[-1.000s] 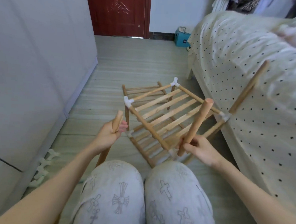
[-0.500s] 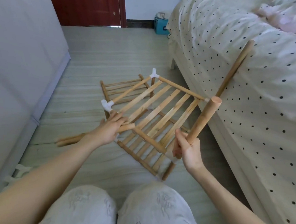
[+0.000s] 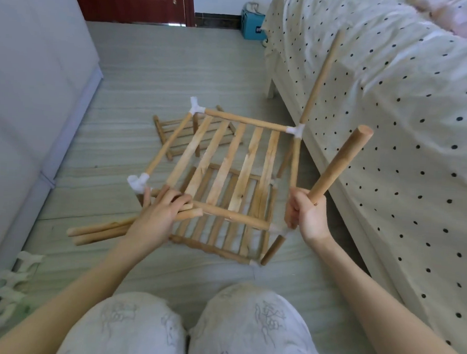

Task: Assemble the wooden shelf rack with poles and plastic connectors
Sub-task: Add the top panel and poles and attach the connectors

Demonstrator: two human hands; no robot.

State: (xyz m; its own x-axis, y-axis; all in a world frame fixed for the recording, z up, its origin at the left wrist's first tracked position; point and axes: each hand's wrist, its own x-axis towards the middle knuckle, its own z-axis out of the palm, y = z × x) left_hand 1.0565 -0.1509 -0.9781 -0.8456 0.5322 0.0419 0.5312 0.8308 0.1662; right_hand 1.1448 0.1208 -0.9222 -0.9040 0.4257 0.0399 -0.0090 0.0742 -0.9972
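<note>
The bed [image 3: 392,109] runs along your right, and the half-built rack [image 3: 228,160] stands on the floor [image 3: 156,72] in front of your knees, its slatted shelf tilted toward you. Your right hand [image 3: 307,216] grips a pole [image 3: 338,166] rising from the rack's near right corner. Your left hand [image 3: 157,216] lies over a bundle of loose poles [image 3: 99,230] beside the near left connector [image 3: 138,182], fingers seemingly curled round them. Spare connectors [image 3: 13,287] lie far left.
</note>
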